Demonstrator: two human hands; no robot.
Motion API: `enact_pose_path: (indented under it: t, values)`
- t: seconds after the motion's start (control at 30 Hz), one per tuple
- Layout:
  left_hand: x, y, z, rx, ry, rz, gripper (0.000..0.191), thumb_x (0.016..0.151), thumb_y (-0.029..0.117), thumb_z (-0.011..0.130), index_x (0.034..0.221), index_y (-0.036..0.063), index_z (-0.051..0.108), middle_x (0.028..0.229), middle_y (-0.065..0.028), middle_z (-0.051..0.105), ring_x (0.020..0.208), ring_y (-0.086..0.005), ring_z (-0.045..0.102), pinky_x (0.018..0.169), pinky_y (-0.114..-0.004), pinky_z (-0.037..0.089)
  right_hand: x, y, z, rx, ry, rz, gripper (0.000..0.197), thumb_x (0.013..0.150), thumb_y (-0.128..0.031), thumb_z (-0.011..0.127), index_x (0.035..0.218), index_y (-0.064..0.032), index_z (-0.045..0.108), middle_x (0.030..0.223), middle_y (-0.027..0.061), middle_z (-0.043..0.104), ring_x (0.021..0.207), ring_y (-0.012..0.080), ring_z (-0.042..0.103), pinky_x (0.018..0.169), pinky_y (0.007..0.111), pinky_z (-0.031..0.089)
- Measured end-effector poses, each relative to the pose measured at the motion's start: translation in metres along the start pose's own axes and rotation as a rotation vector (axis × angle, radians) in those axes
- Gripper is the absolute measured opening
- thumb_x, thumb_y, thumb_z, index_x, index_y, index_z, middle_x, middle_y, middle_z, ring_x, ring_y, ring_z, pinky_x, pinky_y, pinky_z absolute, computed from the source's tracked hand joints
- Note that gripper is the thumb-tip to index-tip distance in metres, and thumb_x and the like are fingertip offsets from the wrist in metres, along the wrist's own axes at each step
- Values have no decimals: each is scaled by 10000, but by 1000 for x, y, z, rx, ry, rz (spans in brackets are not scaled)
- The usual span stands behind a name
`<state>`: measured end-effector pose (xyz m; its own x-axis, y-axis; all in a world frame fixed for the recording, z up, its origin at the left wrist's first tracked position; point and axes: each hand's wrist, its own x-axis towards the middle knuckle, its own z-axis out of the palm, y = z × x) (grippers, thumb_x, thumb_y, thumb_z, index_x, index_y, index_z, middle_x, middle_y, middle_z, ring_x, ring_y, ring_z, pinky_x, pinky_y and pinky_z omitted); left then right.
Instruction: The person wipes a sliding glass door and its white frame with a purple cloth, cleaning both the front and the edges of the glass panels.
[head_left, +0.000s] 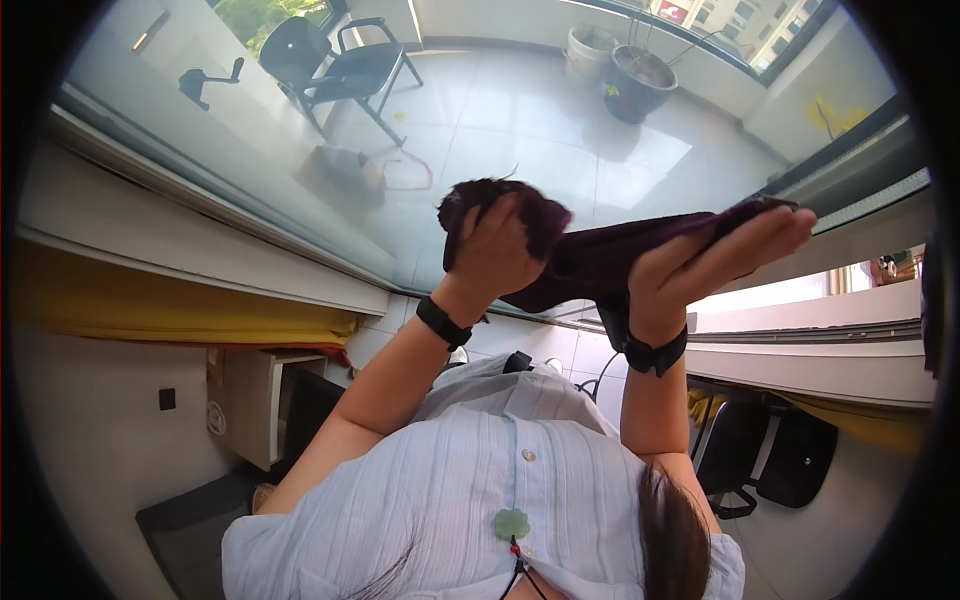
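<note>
A dark purple cloth (611, 259) stretches between my two hands, in front of a glass pane (480, 150). My left hand (495, 244) grips a bunched end of it, with the folds bulging over and past the fingers. Toward the right, my right hand (712, 262) has its fingers extended side by side, with the other end of the cloth lying along and behind them. Whether those fingers pinch the cloth is hidden. Each wrist wears a black band. Whether the cloth touches the glass cannot be told.
Behind the glass stand a black chair (360, 64), a white bucket (590, 56) and a dark plant pot (639, 82). A window handle (210, 81) juts out at upper left. Yellow curtain (187, 300) hangs at left, above a wooden cabinet (255, 405). Another black chair (765, 450) is at lower right.
</note>
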<state>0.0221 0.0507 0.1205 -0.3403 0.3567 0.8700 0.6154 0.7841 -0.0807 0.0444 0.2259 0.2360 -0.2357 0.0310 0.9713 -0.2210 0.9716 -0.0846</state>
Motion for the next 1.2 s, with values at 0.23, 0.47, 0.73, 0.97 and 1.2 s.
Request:
enact_pose_path:
  t: [0.23,0.47,0.73,0.97,1.2]
  values:
    - [-12,-53,-17,-20,113,-542,610,920,234,313,1350,-118,62,1421,-301,26,1321,-438,22,1061,-509,10,-68,-30,34,124,28,-396,214,784,-151,639,991,-188,679,1045,-49,511,957,98,490,829,246,424]
    - [90,-80,-64,13,333,-456,616,960,352,204,1383,-56,20,1452,-238,-20,1345,-379,-19,1073,-477,-15,-69,-16,13,-2,-8,-348,286,774,-162,631,1056,-209,649,948,-81,498,844,62,461,754,242,306]
    - [-4,-23,-7,89,-35,-316,433,840,307,393,1006,-90,442,1044,-312,417,1054,-487,355,987,-609,113,-67,-4,4,311,-83,-127,355,663,-50,731,1008,-93,660,866,2,461,526,101,425,437,224,361]
    - [83,-23,-33,38,183,-278,623,873,254,354,1324,-136,172,1360,-347,162,1256,-506,137,1016,-573,51,-44,-22,-4,378,-110,21,349,699,9,687,1039,-51,636,878,40,528,609,105,527,464,219,428]
    - [55,-25,-29,174,77,-250,559,858,287,373,1204,-138,261,1209,-356,270,1113,-489,257,942,-537,167,-59,-37,17,300,-129,-262,274,735,-73,592,996,-136,648,1030,8,578,912,143,520,759,252,448]
